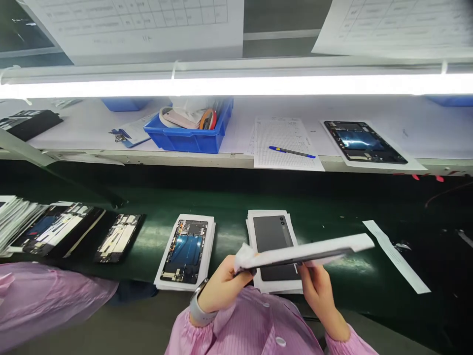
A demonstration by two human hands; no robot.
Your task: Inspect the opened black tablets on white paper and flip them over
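A thin dark tablet panel with a soft white sheet over it is held nearly edge-on above the bench. My left hand is closed on its left end, where the sheet is crumpled. My right hand pinches its lower edge near the right end. Its hidden faces do not show whether it is a whole tablet. Partly covered below it, a dark grey tablet back with camera lenses lies on a stack of white sheets. To the left, an opened tablet with bare inner parts rests on another white stack.
Left along the green bench are another opened tablet, a stack of several more, and a neighbour's pink sleeve. A paper strip lies right. The shelf bears a blue bin, a pen and a tablet.
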